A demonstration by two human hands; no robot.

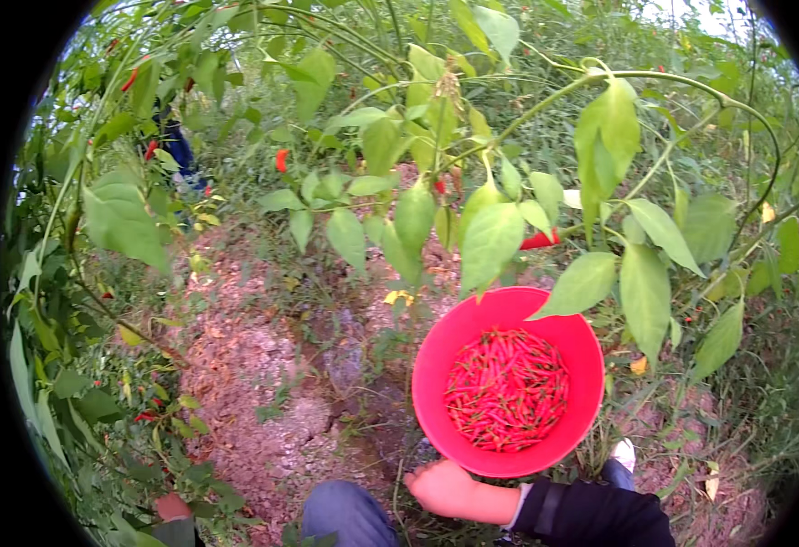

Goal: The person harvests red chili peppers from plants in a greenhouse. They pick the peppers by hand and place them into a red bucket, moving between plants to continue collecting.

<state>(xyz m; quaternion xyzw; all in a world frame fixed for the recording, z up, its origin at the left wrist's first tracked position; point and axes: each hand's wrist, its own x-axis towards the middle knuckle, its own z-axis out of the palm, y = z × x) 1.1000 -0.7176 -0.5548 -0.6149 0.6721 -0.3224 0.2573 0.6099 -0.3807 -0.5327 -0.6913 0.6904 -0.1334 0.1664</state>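
Note:
A red plastic bucket [429, 383], partly filled with small red chili peppers [507, 391], sits right of centre with its mouth facing up towards me. My right hand [444, 489] reaches in from the lower right in a dark sleeve. Its fingers are curled at the bucket's near rim and appear to hold it, though the exact grip is hidden. Only a small part of my left hand [172, 507] shows at the lower left, behind chili leaves, so its fingers cannot be made out. A leafy chili branch [536, 113] arches over the bucket, with a red chili [540, 239] just above the far rim.
Chili plants [119, 212] with scattered red fruit crowd the left side. Reddish bare soil [249, 383] runs between the rows. My bent knee [348, 516] and a white shoe [623, 451] show below. Dark blue clothing [179, 147], apparently another person's, is visible behind leaves.

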